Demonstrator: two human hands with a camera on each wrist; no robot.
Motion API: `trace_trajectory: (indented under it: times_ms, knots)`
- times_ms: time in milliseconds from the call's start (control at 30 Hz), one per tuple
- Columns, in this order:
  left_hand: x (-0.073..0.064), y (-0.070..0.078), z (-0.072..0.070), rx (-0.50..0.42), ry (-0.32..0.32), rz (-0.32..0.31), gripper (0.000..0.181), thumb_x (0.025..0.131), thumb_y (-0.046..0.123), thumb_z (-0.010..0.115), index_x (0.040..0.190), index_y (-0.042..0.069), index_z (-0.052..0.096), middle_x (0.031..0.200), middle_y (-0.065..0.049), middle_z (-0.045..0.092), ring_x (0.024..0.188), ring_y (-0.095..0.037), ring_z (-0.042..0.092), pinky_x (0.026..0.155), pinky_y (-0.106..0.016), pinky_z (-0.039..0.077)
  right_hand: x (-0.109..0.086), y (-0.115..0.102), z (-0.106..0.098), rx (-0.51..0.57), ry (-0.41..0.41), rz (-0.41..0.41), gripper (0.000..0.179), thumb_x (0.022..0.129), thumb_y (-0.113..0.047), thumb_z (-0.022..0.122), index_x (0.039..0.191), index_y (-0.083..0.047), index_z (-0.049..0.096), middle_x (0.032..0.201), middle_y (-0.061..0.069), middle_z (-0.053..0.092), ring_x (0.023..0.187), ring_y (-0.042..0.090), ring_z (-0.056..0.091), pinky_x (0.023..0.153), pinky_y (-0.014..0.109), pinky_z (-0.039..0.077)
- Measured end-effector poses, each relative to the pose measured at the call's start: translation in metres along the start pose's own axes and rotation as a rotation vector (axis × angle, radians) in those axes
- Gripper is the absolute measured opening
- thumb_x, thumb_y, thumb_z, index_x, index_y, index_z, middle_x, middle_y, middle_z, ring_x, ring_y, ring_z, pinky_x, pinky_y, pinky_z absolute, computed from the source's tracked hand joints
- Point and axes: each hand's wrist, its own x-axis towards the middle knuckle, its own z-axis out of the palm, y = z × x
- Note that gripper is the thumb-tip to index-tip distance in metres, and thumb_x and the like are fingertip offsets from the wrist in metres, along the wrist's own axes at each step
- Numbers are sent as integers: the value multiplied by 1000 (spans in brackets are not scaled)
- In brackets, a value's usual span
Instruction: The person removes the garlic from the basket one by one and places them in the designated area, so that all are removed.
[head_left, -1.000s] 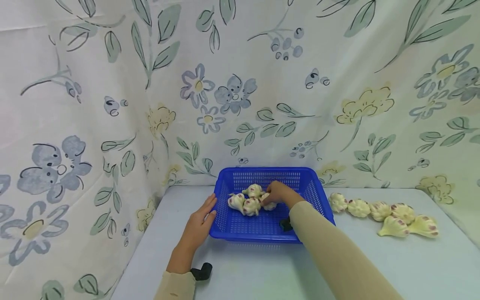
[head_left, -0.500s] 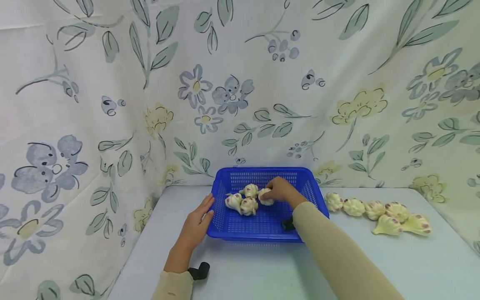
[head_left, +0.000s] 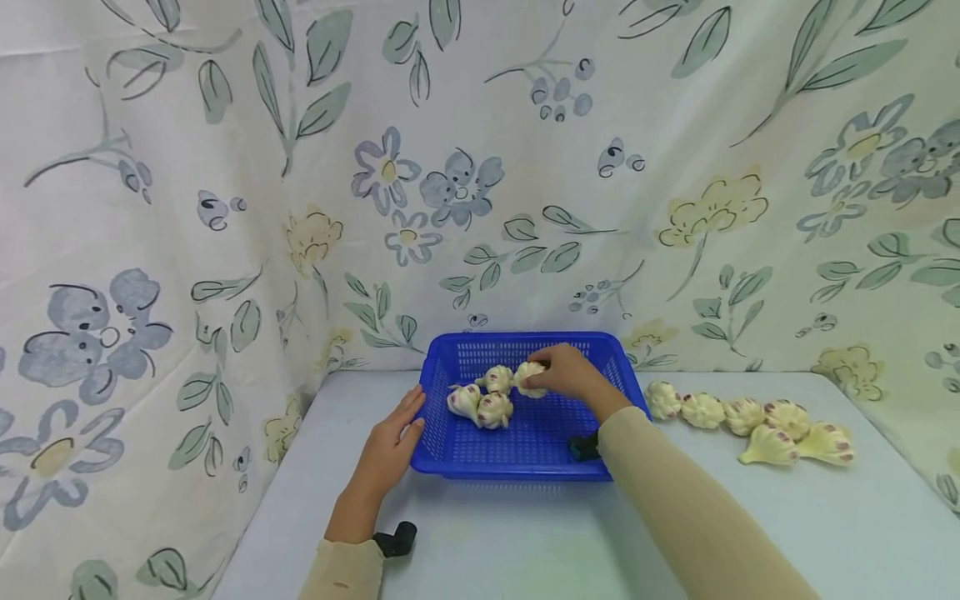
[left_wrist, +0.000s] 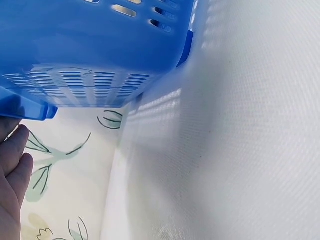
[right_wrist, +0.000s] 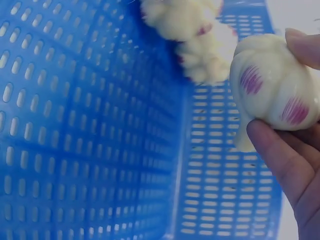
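A blue plastic basket [head_left: 517, 477] with slotted walls stands on the table. My right hand [head_left: 572, 373] reaches into it and grips a garlic bulb [head_left: 528, 380] between thumb and fingers. In the right wrist view this garlic bulb [right_wrist: 265, 82] is cream with purple streaks. Three other garlic bulbs [head_left: 495, 410] lie clustered just left of the held one, inside the basket. Against the basket's left rim my left hand [head_left: 386, 448] rests, fingers straight. Only part of the left hand [left_wrist: 12, 172] shows in the left wrist view, beside the basket's underside.
Right of the basket, several garlic bulbs [head_left: 745, 415] lie in a row on the white table [head_left: 510, 542], with two in front of its right end. A floral cloth [head_left: 480, 183] hangs behind and at the left. Black wrist mounts [head_left: 397, 540] stick out from the wrists.
My right hand has shifted the gripped garlic bulb slightly toward the back of the basket, up beside the rear bulb. The left hand stays at the rim. The whole view has drifted slightly.
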Motion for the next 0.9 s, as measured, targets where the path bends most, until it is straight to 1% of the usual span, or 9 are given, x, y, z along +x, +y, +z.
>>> trace_trajectory:
  times_ms: [100, 267, 367, 533, 633, 733, 800, 900]
  knots:
    - [0, 0, 0, 7, -9, -9, 46, 104, 23, 49, 147, 8, 46, 157, -5, 38, 146, -24, 33, 116, -47, 31, -7, -2, -7, 22, 22, -11, 57, 81, -32, 79, 129, -6, 64, 121, 11, 68, 104, 24, 65, 89, 42, 56]
    - [0, 0, 0, 8, -21, -17, 46, 104, 24, 47, 148, 9, 45, 158, -3, 37, 147, -23, 32, 116, -46, 30, -18, -3, -20, 56, 47, -13, 60, 84, -33, 76, 135, -5, 60, 126, 13, 66, 108, 25, 63, 88, 39, 56]
    - [-1, -1, 0, 10, -23, -20, 47, 104, 25, 47, 148, 9, 45, 158, -3, 36, 147, -22, 31, 116, -46, 30, -25, -4, -28, 90, 59, -13, 65, 84, -34, 75, 139, -5, 56, 130, 14, 63, 112, 28, 62, 89, 41, 55]
    - [-1, -2, 1, 12, -21, -12, 47, 104, 24, 47, 148, 8, 44, 158, -4, 36, 147, -24, 32, 115, -47, 31, -38, -8, -44, 128, 97, -32, 65, 85, -33, 75, 141, -7, 54, 136, 14, 60, 120, 30, 58, 94, 45, 53]
    - [-1, -1, 1, -4, -27, -20, 47, 104, 23, 47, 148, 8, 44, 158, -4, 36, 147, -23, 31, 116, -47, 30, -45, -6, -52, 133, 132, -51, 63, 85, -31, 75, 140, -7, 55, 135, 14, 59, 119, 30, 58, 96, 46, 52]
    - [-1, 0, 1, -1, -32, -29, 47, 104, 24, 47, 149, 9, 44, 159, -1, 35, 148, -21, 30, 116, -46, 29, -52, -1, -58, 139, 161, -84, 62, 84, -28, 75, 138, -5, 56, 134, 16, 59, 115, 30, 59, 93, 45, 53]
    - [-1, 0, 1, 3, -27, -19, 47, 104, 23, 47, 148, 8, 44, 158, -2, 35, 147, -23, 31, 116, -46, 30, -57, 4, -62, 148, 169, -100, 61, 84, -27, 75, 137, -4, 57, 133, 16, 59, 112, 30, 60, 90, 42, 54]
    - [-1, 1, 1, 7, -17, -8, 46, 104, 22, 48, 148, 7, 45, 158, -4, 37, 147, -26, 32, 115, -48, 31, -66, 11, -69, 168, 174, -91, 61, 84, -28, 76, 138, -5, 57, 133, 14, 57, 110, 29, 58, 83, 36, 54]
